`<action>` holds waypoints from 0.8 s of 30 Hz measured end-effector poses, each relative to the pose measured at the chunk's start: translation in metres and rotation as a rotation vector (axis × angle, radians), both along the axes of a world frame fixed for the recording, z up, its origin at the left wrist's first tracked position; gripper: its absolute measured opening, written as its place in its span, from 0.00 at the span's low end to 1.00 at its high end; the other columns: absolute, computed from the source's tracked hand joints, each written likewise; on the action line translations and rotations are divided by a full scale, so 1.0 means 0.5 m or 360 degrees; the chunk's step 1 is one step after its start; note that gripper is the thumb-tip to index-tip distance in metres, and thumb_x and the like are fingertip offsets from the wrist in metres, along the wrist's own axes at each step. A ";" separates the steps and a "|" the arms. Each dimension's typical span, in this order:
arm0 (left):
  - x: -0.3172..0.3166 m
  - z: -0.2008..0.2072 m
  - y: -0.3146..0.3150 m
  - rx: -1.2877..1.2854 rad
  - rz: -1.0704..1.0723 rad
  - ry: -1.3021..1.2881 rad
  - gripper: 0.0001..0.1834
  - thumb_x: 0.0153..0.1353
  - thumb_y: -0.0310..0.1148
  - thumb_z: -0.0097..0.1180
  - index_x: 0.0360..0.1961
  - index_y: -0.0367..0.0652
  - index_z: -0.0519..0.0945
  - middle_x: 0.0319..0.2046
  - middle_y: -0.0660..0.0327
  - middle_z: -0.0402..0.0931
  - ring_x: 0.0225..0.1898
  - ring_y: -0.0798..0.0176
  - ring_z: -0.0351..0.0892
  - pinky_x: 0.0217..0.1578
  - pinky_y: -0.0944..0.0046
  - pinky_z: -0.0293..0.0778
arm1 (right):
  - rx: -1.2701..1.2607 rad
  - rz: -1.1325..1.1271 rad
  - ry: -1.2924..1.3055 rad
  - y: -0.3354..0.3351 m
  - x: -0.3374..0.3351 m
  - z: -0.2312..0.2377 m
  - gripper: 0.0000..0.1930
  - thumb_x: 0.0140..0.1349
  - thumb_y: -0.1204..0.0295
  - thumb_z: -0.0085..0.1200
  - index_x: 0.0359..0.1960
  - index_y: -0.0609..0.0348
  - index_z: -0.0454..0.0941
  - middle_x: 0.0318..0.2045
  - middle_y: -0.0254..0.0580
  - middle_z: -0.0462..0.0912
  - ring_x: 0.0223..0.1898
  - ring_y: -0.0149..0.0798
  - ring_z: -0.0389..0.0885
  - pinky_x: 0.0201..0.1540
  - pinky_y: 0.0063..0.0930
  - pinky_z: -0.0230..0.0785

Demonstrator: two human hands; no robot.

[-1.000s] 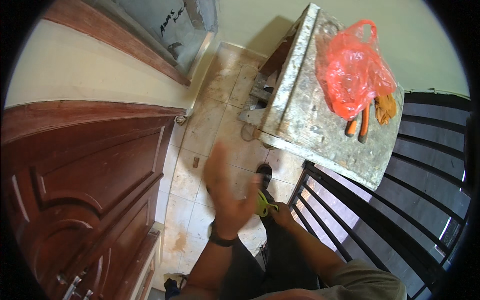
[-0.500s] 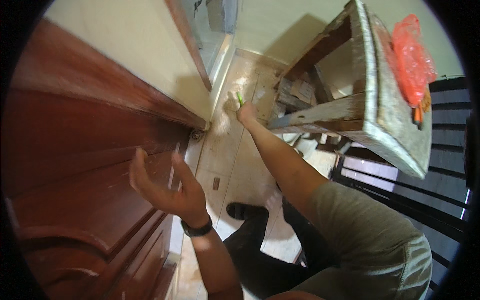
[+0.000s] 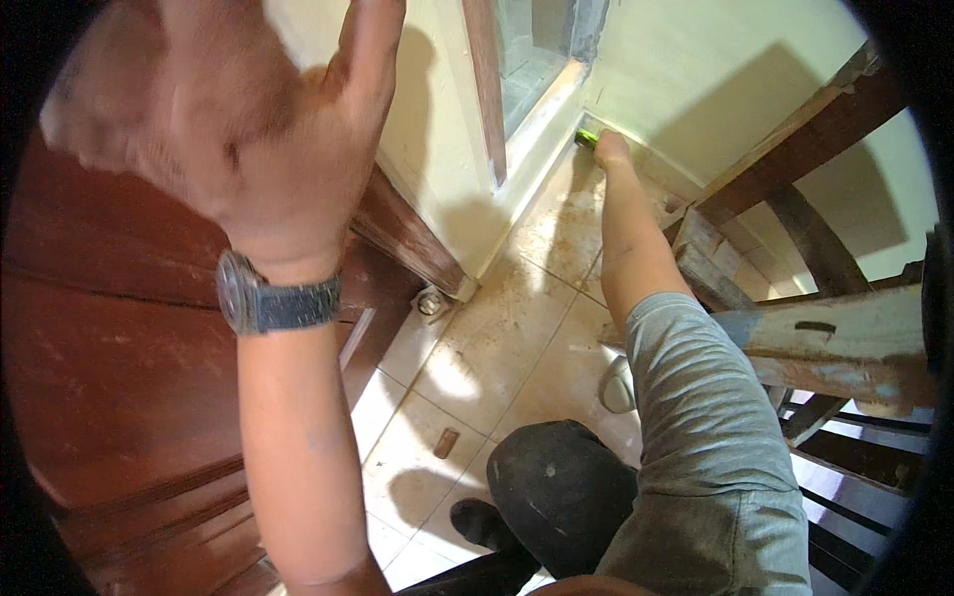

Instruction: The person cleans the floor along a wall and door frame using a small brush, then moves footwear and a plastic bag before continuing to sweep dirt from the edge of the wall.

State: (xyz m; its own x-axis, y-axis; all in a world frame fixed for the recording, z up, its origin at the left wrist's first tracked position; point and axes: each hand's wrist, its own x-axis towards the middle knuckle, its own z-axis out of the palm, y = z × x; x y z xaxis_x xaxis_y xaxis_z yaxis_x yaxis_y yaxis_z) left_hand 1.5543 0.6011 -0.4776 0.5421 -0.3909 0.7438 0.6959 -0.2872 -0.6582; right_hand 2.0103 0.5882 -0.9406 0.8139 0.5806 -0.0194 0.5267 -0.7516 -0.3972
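My right hand (image 3: 613,149) reaches far down to the floor corner, closed around a small bright green tool (image 3: 588,138). The tool's far end looks dark, and its kind is too small to tell. It is close to the white baseboard (image 3: 542,169) below the window. Raised near the camera, my left hand (image 3: 229,129) is open with its thumb apart, and it holds nothing. Its fingertips run out of the picture at the top and are blurred. A dark watch (image 3: 288,303) circles that wrist. Behind this hand are the reddish-brown door (image 3: 129,368) and the cream wall.
A worn wooden table frame (image 3: 835,333) stands at the right, close to my right arm. Dusty tiles (image 3: 507,338) hold a small brown block (image 3: 446,443). A metal door stop (image 3: 429,302) sits by the door frame (image 3: 412,233). Dark metal bars (image 3: 845,521) run along the lower right.
My right hand has moved farther along the baseboard into the corner with the green tool. My left hand has risen toward the camera. My body has leaned forward, with the knee now bent.
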 end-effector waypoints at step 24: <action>0.050 -0.021 -0.028 -0.0674 -0.0237 -0.0471 0.26 0.53 0.64 0.63 0.50 0.67 0.85 0.70 0.67 0.69 0.76 0.40 0.50 0.70 0.38 0.57 | 0.0144 0.0000 -0.0084 -0.003 -0.046 0.535 0.15 0.68 0.72 0.52 0.52 0.63 0.83 0.54 0.62 0.85 0.58 0.60 0.84 0.59 0.48 0.79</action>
